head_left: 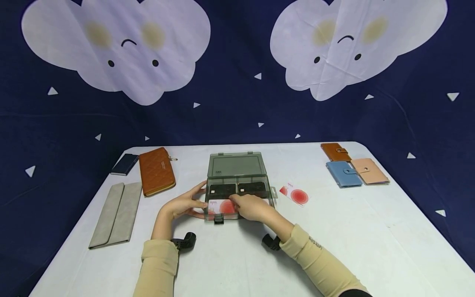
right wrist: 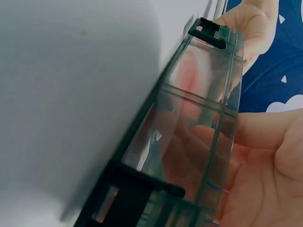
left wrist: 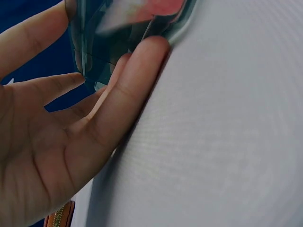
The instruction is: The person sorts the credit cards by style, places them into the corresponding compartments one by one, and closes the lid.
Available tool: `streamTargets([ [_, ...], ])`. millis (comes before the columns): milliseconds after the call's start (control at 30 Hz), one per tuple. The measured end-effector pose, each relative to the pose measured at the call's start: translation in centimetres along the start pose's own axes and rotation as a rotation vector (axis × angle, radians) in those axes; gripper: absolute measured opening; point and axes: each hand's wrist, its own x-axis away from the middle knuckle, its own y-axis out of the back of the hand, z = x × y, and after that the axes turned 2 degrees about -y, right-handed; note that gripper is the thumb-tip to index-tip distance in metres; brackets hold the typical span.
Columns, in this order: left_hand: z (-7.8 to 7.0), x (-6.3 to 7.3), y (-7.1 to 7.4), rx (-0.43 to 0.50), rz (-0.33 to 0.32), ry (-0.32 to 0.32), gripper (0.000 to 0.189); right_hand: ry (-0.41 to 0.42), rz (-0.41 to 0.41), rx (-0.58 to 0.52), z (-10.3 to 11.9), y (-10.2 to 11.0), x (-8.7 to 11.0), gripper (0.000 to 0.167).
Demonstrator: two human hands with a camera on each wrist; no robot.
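Note:
A translucent grey-green box (head_left: 240, 217) stands on the table with its lid (head_left: 236, 166) tipped back. Black cards (head_left: 222, 190) lie in the two rear compartments. In the front left compartment is a white card with a red circle (head_left: 222, 206); a pale edge of another shows at the front right. My left hand (head_left: 183, 203) rests with spread fingers (left wrist: 132, 80) against the box's left wall. Reaching over the front wall, my right hand (head_left: 252, 207) pinches the upper right corner of the red-and-white card; its fingers (right wrist: 208, 137) show through the clear wall.
Another red-and-white card (head_left: 297, 195) lies right of the box. At left are a brown quilted wallet (head_left: 157, 171), a dark blue holder (head_left: 125, 164) and a grey folder (head_left: 116, 216). Brown (head_left: 335, 152), blue (head_left: 343, 175) and pink-beige card holders (head_left: 370, 170) lie at right.

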Motion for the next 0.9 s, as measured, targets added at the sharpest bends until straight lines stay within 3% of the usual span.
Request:
streamTargets([
  [167, 0.1, 0.0, 0.1, -0.001, 0.003, 0.001, 0.088, 0.011, -0.05, -0.05, -0.5, 0.4, 0.3, 0.038],
  [267, 0.1, 0.0, 0.1, -0.005, 0.006, -0.001, 0.088, 0.032, -0.144, -0.124, -1.5, 1.1, 0.8, 0.035],
  [400, 0.1, 0.0, 0.0, -0.006, 0.002, -0.001, 0.088, 0.021, -0.296, -0.193, -3.7, 2.5, 1.7, 0.03],
  [533, -0.1, -0.1, 0.0, -0.011, -0.011, 0.003, 0.088, -0.051, -0.359, -0.208, -6.8, 3.7, 2.6, 0.03],
  [700, -0.1, 0.0, -0.1, -0.018, -0.021, 0.014, 0.088, -0.144, -0.309, -0.177, -10.5, 4.4, 3.8, 0.038],
  [900, 0.0, 0.0, -0.1, -0.011, -0.01, 0.003, 0.088, -0.306, -0.142, -0.077, -13.5, 4.8, 5.2, 0.06],
])
